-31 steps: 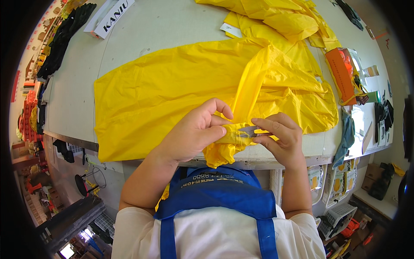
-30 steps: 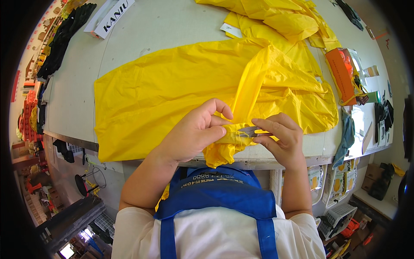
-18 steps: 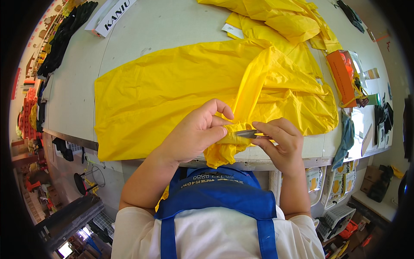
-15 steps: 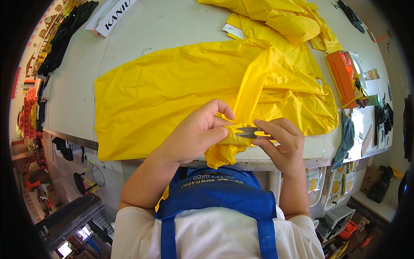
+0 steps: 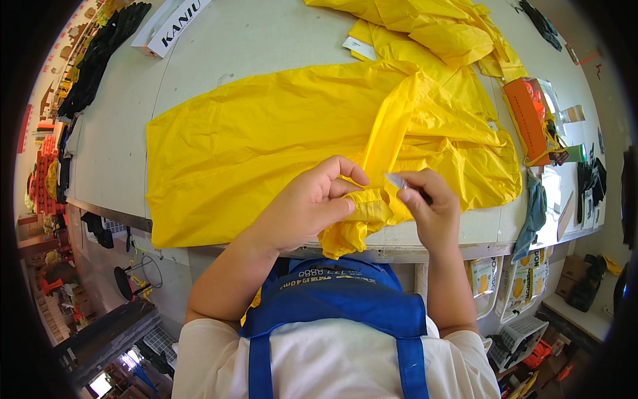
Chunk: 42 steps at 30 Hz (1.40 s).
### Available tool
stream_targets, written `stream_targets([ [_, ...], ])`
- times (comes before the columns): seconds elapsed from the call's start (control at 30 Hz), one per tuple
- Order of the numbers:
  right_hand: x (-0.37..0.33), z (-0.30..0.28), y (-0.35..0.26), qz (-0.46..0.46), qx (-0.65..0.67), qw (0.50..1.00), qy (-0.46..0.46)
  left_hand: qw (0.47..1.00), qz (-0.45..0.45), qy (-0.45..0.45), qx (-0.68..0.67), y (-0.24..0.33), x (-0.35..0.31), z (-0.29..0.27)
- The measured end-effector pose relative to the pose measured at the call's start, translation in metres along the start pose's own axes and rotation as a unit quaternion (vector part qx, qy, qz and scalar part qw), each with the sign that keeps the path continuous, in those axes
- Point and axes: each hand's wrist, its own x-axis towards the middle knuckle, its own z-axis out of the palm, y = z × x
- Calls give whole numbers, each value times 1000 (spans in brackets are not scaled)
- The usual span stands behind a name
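Note:
A yellow raincoat-like garment (image 5: 252, 139) of thin, shiny fabric lies spread across the table in front of me. My left hand (image 5: 299, 206) is closed, pinching a gathered, bunched end (image 5: 369, 206) of it at the table's near edge. Just to the right, my right hand (image 5: 433, 206) is closed around small metal thread snips (image 5: 396, 180). Only their blade tips show, pointing up and left, a little apart from the pinched end. The rest of the snips is hidden in my fingers.
More yellow fabric (image 5: 432, 33) with a white label lies heaped at the back. An orange box (image 5: 527, 123) and a teal cloth (image 5: 530, 213) are at the right of the table (image 5: 266, 40). Black fabric items (image 5: 100, 63) and a white box (image 5: 174, 28) sit at the far left.
My right hand has drawn the snips back from the bunched fabric, and their blades have turned upward. My left hand has stayed nearly in place, keeping its pinch.

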Motion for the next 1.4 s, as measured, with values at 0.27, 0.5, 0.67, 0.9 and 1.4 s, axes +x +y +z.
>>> stream_targets([
  [0.27,24,-71,81,113,115,947,280,964,99,142,202,-14,6,-23],
  [0.5,-69,-274,258,281,-224,724,589,974,100,168,-112,-11,6,-33],
  [0.67,-45,-230,215,405,-533,560,488,987,77,140,-17,-10,1,-43],
  [0.9,-5,16,91,48,226,972,-43,981,39,144,-124,-9,15,-42],
  [1.4,17,92,13,-55,-38,998,5,835,210,364,356,-48,-4,-70],
])
